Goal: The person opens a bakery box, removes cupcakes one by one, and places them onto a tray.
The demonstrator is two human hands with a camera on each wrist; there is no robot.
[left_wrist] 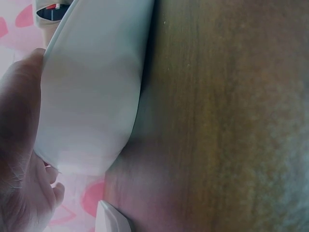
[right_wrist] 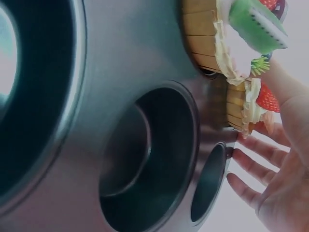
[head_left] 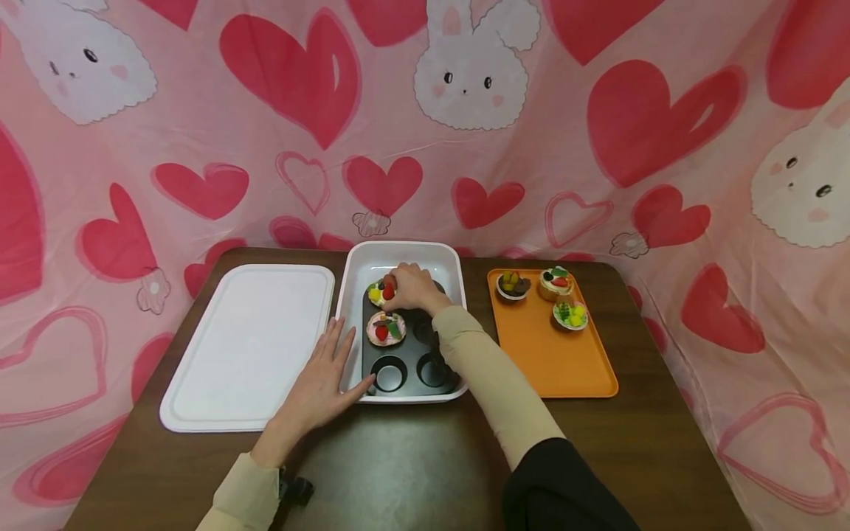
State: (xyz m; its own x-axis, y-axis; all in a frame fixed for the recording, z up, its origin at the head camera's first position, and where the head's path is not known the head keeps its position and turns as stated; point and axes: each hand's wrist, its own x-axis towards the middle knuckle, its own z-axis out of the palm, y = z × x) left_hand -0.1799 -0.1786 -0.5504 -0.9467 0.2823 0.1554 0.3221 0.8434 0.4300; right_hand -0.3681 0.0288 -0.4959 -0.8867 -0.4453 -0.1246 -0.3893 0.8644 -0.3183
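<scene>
A dark muffin tin (head_left: 415, 382) lies inside a deep white tray (head_left: 458, 273). Two toy fruit tarts sit in its left column: the far tart (head_left: 378, 293) has yellow and red fruit, the nearer tart (head_left: 386, 329) a strawberry and a green slice. My right hand (head_left: 413, 287) pinches the far tart at its right side, fingers around its edge in the right wrist view. Spread and fairly straight, the fingers of my left hand (head_left: 323, 380) rest along the white tray's left rim, its thumb at the front corner. The left wrist view shows this hand against the tray's outer wall (left_wrist: 91, 96).
An orange tray (head_left: 544, 361) on the right bears three toy tarts, among them a chocolate-topped one (head_left: 513, 286) and a yellow-and-green one (head_left: 570, 315). A flat white lid or tray (head_left: 249, 346) lies to the left. Heart-and-rabbit cloth (head_left: 392, 96) hangs behind the brown table (head_left: 664, 450).
</scene>
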